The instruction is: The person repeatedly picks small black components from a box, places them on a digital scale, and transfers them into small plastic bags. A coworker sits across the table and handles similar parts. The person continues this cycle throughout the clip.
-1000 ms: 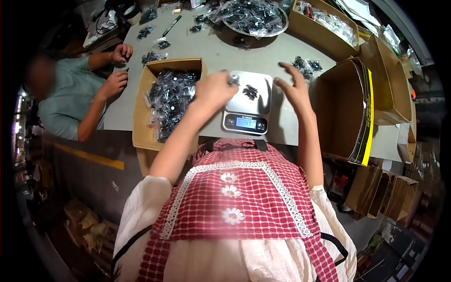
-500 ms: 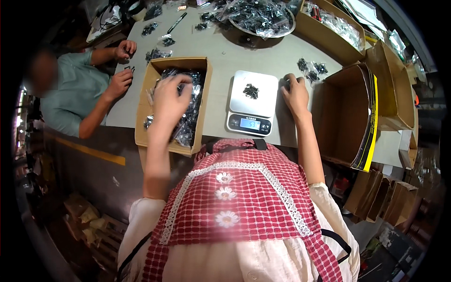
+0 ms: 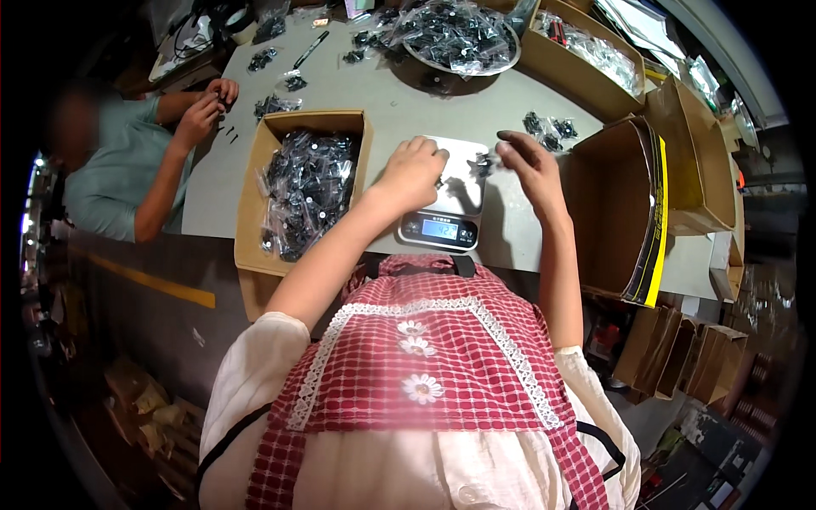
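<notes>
One scale (image 3: 457,202): one left hand (image 3: 411,175) over, one right hand (image 3: 537,175) beside.

A workshop packing bench, as I make it out on my remote feed.
Mid-frame I see a digital scale (image 3: 461,202) on a broad grey-green table (image 3: 399,110); left of it, a cardboard box (image 3: 256,204) brims with small clear bags of black parts (image 3: 310,191). At the top, a round bowl (image 3: 497,70) is heaped with similar bags. A co-worker (image 3: 127,174) sits at the table's left edge, handling small dark pieces. Open cartons (image 3: 614,191) crowd the right, more cardboard (image 3: 667,353) stands below them, and a yellow stripe (image 3: 174,286) crosses the dark floor at left.
</notes>
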Demonstrator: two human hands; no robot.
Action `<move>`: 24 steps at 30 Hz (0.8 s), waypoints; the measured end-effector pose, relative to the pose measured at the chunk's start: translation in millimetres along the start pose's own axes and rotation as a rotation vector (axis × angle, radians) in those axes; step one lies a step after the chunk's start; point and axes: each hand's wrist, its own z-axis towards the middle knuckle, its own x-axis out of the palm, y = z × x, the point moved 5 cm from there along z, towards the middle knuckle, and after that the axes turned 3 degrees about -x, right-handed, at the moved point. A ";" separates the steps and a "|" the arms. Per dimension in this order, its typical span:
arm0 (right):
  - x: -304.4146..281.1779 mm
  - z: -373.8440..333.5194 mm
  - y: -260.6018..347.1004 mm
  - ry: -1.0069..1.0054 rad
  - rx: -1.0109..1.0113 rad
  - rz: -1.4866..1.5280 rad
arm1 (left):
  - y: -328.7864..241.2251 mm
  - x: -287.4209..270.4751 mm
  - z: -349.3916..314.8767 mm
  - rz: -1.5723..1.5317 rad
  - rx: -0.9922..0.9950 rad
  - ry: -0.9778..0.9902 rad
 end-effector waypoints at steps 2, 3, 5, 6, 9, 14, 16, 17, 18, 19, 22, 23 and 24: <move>-17.6 23.0 -10.3 -0.171 -0.142 -0.239 | 13.8 -11.6 -8.0 -0.064 -0.120 -0.032; -31.2 39.4 -22.9 -0.202 -0.197 -0.422 | 21.3 -18.9 -13.4 -0.094 -0.181 -0.047; -55.4 65.2 -55.8 -0.344 -0.157 -0.905 | 24.8 -63.5 -28.3 -0.155 -0.231 -0.257; -57.5 72.9 -69.3 -0.326 -0.071 -0.961 | 35.6 -78.5 -40.5 -0.124 -0.283 -0.398; -58.0 79.1 -114.2 -0.228 0.017 -1.038 | 59.9 -123.8 -75.6 -0.089 -0.350 -0.643; -12.4 29.6 -91.0 -0.317 -0.300 -1.091 | 95.4 -109.6 -144.7 0.005 -0.552 -0.511; -3.3 7.7 -82.9 -0.277 -0.333 -0.981 | 85.9 -99.5 -151.7 0.113 -0.465 -0.539; -1.7 -0.2 -81.6 -0.260 -0.338 -0.914 | 82.3 -97.9 -147.9 0.094 -0.442 -0.554; -4.3 -5.6 -80.6 -0.254 -0.342 -0.799 | 70.9 -99.2 -137.5 0.074 -0.420 -0.570; -10.5 -6.2 -83.3 -0.277 -0.310 -0.714 | 60.1 -98.6 -126.1 0.052 -0.396 -0.589; -26.4 -4.4 -85.3 -0.384 -0.122 -0.361 | 42.2 -81.5 -82.0 -0.078 -0.275 -0.497; -28.5 -5.3 -82.5 -0.383 0.010 -0.156 | 36.7 -70.2 -68.9 -0.126 -0.241 -0.444; -30.7 -6.7 -74.2 -0.354 0.066 -0.132 | 27.7 -58.7 -53.9 -0.123 -0.213 -0.403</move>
